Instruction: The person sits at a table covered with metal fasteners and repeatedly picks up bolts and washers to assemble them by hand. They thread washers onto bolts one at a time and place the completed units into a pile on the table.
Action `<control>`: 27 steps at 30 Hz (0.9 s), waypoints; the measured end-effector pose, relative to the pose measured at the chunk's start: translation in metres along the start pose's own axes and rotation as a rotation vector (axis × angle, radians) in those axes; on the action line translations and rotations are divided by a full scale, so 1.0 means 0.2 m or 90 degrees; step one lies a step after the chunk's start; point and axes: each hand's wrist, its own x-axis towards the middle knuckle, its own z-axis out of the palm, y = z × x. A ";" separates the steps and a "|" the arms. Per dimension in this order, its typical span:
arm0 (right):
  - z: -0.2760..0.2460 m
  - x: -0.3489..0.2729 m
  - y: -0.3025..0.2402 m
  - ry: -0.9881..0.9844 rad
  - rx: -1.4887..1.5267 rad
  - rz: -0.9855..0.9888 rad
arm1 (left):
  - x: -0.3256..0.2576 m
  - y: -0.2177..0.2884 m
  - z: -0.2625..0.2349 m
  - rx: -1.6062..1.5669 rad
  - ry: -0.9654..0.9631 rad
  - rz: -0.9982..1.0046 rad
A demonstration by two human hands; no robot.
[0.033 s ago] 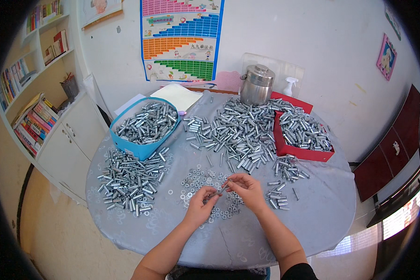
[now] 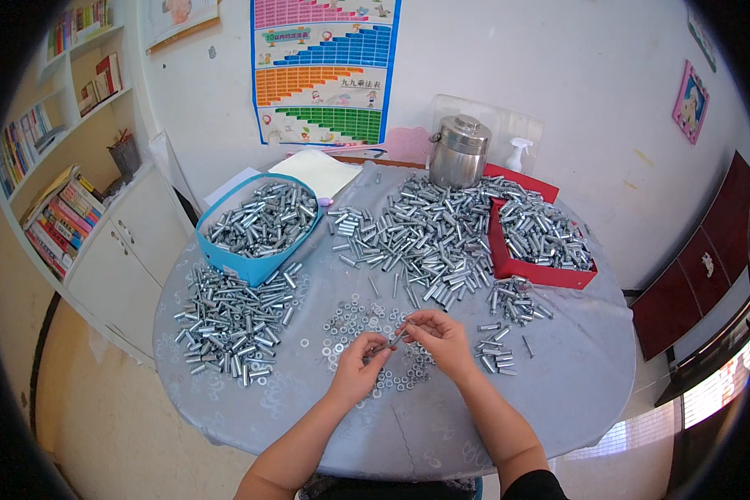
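My left hand [image 2: 357, 367] and my right hand [image 2: 443, 340] meet over the near middle of a round table. Between their fingertips they pinch a thin metal bolt [image 2: 397, 336], the right hand at its upper end and the left at its lower end. Whether a second small part sits in the left fingers I cannot tell. Flat steel washers [image 2: 352, 320] lie scattered on the cloth under and beyond both hands. Just right of the right hand rests a small group of metal sleeves [image 2: 496, 346].
A blue tray [image 2: 250, 268] of sleeves stands back left, with a loose pile [image 2: 233, 323] in front of it. A big heap [image 2: 429, 233] fills the centre, beside a red tray [image 2: 527, 269]. A steel canister [image 2: 460, 154] and a spray bottle [image 2: 517, 155] stand by the wall.
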 end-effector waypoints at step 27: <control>-0.10 -0.01 0.00 -0.253 -0.792 -0.144 | 0.03 -0.01 -0.04 -0.184 0.161 -0.034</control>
